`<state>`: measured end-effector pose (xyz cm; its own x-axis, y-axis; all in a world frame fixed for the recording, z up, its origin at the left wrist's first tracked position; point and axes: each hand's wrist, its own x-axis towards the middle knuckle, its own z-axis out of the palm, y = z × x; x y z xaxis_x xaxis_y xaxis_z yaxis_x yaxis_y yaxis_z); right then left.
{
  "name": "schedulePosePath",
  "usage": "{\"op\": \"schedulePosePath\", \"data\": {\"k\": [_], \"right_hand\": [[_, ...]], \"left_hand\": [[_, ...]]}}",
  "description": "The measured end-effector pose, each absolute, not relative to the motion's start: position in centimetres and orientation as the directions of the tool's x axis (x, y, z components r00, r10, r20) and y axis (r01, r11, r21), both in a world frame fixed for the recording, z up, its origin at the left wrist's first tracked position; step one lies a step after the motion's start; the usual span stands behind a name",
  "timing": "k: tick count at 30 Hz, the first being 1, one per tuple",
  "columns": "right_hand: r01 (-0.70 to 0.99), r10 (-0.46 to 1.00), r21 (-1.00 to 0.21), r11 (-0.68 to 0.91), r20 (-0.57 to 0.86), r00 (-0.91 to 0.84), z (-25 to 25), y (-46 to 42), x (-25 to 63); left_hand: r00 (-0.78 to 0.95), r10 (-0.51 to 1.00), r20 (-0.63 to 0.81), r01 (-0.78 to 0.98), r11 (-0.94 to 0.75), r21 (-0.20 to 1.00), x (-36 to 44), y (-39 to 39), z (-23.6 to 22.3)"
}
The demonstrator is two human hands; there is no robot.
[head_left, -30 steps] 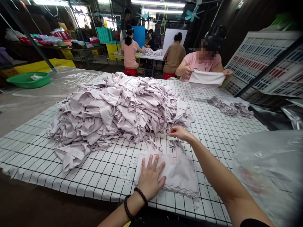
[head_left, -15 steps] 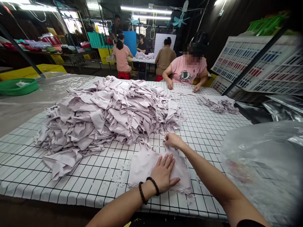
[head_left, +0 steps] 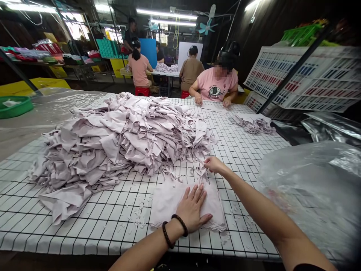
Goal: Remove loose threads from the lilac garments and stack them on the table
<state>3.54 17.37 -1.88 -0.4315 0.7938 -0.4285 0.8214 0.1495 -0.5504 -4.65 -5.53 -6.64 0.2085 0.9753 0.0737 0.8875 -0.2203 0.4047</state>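
A flat stack of pale pinkish-lilac garments (head_left: pixel 163 205) with thin straps and a scalloped lower edge lies before me. My left hand (head_left: pixel 192 207), wearing two dark bead bracelets, rests flat on it with fingers spread. Beyond the stack's top edge, my right hand (head_left: pixel 213 165) is closed in a pinch on a thin strap (head_left: pixel 200 171). More straps lie loosely to the left of that one. A large crumpled heap of similar garments (head_left: pixel 121 135) sits just behind the stack.
Small fabric scraps (head_left: pixel 137 214) are scattered over the black-and-white checked tablecloth (head_left: pixel 113 229). A clear plastic bag (head_left: pixel 304 188) bulges at the right. Across the table, a person in a pink shirt (head_left: pixel 216 84) handles fabric near a smaller garment pile (head_left: pixel 254 124). A green basin (head_left: pixel 17 107) sits left.
My right hand has moved slightly right and drawn the strap out to the side. My left hand stays flat on the stack. The whole view has shifted a little.
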Motion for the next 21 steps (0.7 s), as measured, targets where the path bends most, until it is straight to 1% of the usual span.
{"op": "schedulePosePath", "data": {"k": [4,7,10,13,14,16,18,19,21], "right_hand": [[0.849,0.698,-0.503,0.16,-0.551,-0.458,-0.3,18.4,3.7],[0.858,0.571,-0.497,0.129,-0.671,-0.474,1.3,19.1,4.0],[0.833,0.428,-0.551,0.054,-0.741,-0.518,2.4,19.5,4.6],[0.789,0.338,-0.613,-0.029,-0.749,-0.57,2.3,19.2,4.8],[0.76,0.321,-0.645,-0.083,-0.739,-0.592,1.9,18.9,4.8],[0.636,0.331,-0.722,-0.272,-0.691,-0.643,0.6,18.4,4.6],[0.462,0.386,-0.76,-0.458,-0.638,-0.666,-0.8,17.7,4.3],[0.394,0.415,-0.763,-0.513,-0.622,-0.664,-1.5,17.5,4.2],[0.332,0.462,-0.77,-0.544,-0.606,-0.648,-2.7,17.0,4.2]], "left_hand": [[0.211,0.975,0.067,0.887,-0.22,0.405,-4.7,-5.6,-6.4],[0.21,0.975,0.069,0.891,-0.22,0.397,-4.7,-5.7,-6.3],[0.21,0.975,0.069,0.888,-0.22,0.405,-4.7,-5.7,-6.4],[0.209,0.976,0.064,0.88,-0.217,0.422,-4.7,-5.8,-6.5],[0.209,0.976,0.064,0.879,-0.216,0.426,-4.7,-5.8,-6.5],[0.208,0.976,0.065,0.88,-0.216,0.423,-4.7,-5.7,-6.5],[0.206,0.976,0.07,0.887,-0.217,0.407,-4.6,-5.7,-6.5],[0.206,0.976,0.071,0.891,-0.217,0.398,-4.7,-5.7,-6.5],[0.207,0.976,0.071,0.896,-0.218,0.388,-4.7,-5.7,-6.4]]}}
